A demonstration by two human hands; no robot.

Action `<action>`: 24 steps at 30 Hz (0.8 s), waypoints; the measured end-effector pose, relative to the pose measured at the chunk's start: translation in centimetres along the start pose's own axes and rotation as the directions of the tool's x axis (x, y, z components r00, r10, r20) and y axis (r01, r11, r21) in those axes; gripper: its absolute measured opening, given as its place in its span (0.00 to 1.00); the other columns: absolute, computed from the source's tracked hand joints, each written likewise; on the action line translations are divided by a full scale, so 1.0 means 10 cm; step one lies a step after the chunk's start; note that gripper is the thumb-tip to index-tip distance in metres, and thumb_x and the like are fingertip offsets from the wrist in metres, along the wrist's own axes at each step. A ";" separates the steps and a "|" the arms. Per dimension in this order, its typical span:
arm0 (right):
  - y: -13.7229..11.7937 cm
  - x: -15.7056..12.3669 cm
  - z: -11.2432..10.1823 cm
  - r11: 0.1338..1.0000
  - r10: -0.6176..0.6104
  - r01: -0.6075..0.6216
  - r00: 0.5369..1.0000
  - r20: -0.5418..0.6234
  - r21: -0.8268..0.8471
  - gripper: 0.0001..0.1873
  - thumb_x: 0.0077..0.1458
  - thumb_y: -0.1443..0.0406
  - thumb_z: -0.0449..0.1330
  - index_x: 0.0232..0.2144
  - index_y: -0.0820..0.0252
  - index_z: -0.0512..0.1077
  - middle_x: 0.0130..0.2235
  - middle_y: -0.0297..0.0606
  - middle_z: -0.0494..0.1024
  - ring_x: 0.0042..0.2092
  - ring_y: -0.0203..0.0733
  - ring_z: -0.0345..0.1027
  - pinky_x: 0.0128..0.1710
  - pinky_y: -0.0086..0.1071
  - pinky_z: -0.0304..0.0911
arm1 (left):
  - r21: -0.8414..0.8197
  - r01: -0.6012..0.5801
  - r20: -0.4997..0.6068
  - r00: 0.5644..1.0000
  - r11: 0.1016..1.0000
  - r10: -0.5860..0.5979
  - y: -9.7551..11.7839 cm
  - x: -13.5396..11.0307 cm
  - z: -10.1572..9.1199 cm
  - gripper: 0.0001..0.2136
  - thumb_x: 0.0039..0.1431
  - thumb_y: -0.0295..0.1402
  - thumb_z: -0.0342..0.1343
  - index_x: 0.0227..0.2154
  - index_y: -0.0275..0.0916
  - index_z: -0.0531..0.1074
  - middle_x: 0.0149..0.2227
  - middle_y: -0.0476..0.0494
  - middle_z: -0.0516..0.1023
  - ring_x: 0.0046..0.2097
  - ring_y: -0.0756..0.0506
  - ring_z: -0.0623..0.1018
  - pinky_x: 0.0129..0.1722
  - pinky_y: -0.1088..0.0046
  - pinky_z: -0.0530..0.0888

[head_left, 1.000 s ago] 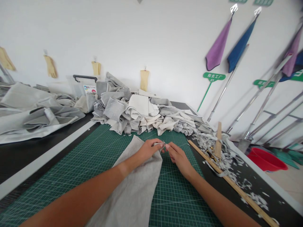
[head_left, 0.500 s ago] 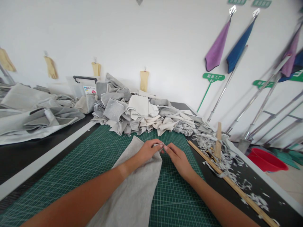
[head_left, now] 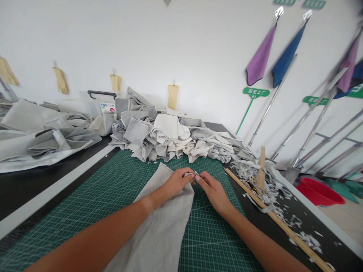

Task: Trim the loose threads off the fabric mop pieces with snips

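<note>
A long grey cloth piece lies on the green cutting mat, running from the near edge towards the middle. My left hand is closed, pinching the far right corner of the grey cloth between thumb and fingers. My right hand meets it from the right, its fingertips pinched on the same corner. Both forearms stretch over the mat.
A heap of grey and cream cloth pieces fills the mat's far end. Larger grey fabric lies at the left. A wooden ruler, a wooden stick and fabric scraps sit at the right; a red basin stands beyond.
My right hand has slid slightly left, closing onto the cloth corner held by my left hand. The cloth and the left hand have barely moved.
</note>
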State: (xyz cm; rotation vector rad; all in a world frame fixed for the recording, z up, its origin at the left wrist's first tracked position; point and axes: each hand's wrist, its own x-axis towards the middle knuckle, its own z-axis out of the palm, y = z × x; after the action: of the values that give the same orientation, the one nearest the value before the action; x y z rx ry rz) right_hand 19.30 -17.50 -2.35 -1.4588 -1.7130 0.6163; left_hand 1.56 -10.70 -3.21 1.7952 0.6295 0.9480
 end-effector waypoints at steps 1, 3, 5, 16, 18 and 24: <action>0.00 0.00 0.00 1.000 -0.001 0.001 1.000 0.002 0.000 0.19 0.66 0.50 0.50 0.32 0.54 0.70 0.31 0.29 0.75 0.33 0.39 0.65 0.34 0.30 0.55 | 0.013 0.004 0.002 1.000 1.000 -0.004 0.00 0.00 0.00 0.13 0.62 0.40 0.52 0.31 0.36 0.75 0.32 0.46 0.78 0.37 0.47 0.75 0.42 0.74 0.70; 0.00 0.00 0.00 1.000 -0.001 0.001 1.000 0.009 0.000 0.19 0.66 0.49 0.50 0.32 0.54 0.70 0.31 0.29 0.75 0.33 0.39 0.65 0.33 0.30 0.55 | 0.030 0.012 0.005 1.000 0.999 -0.013 0.01 -0.01 0.00 0.13 0.62 0.41 0.52 0.31 0.36 0.74 0.31 0.47 0.78 0.37 0.47 0.75 0.42 0.74 0.70; 0.00 0.00 0.00 1.000 0.000 0.000 1.000 0.015 0.001 0.20 0.66 0.49 0.49 0.32 0.54 0.70 0.31 0.29 0.75 0.32 0.39 0.64 0.33 0.30 0.54 | 0.027 0.011 0.010 1.000 1.000 -0.011 0.00 -0.01 0.00 0.13 0.62 0.41 0.52 0.31 0.36 0.74 0.31 0.47 0.78 0.37 0.47 0.76 0.42 0.73 0.70; 0.03 0.01 0.00 0.999 0.006 -0.006 1.000 0.002 0.047 0.20 0.65 0.49 0.49 0.29 0.55 0.66 0.27 0.29 0.66 0.30 0.37 0.58 0.31 0.29 0.54 | 0.068 0.013 0.010 1.000 0.998 -0.014 -0.02 -0.01 0.01 0.15 0.62 0.43 0.52 0.33 0.37 0.76 0.33 0.46 0.80 0.38 0.46 0.77 0.44 0.72 0.70; 0.05 0.01 0.00 0.996 0.026 -0.026 1.000 0.000 0.087 0.21 0.65 0.49 0.49 0.28 0.56 0.64 0.26 0.28 0.62 0.28 0.36 0.56 0.28 0.28 0.52 | 0.081 0.009 0.013 1.000 0.997 -0.010 -0.02 -0.01 0.01 0.15 0.63 0.43 0.52 0.32 0.37 0.76 0.32 0.46 0.80 0.37 0.46 0.76 0.44 0.72 0.70; 0.13 0.05 0.02 0.980 0.073 -0.067 0.997 -0.022 0.189 0.22 0.64 0.47 0.50 0.27 0.56 0.62 0.24 0.28 0.56 0.25 0.35 0.50 0.24 0.27 0.50 | 0.101 0.030 0.018 0.999 0.994 -0.032 -0.02 -0.02 0.01 0.16 0.63 0.44 0.51 0.34 0.37 0.77 0.31 0.46 0.79 0.35 0.47 0.75 0.43 0.71 0.70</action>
State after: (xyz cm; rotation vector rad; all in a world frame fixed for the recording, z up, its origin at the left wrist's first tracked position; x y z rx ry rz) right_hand 19.90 -16.70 -3.39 -1.3918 -1.5420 0.7695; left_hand 1.58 -10.83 -3.46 1.8757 0.7016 0.8902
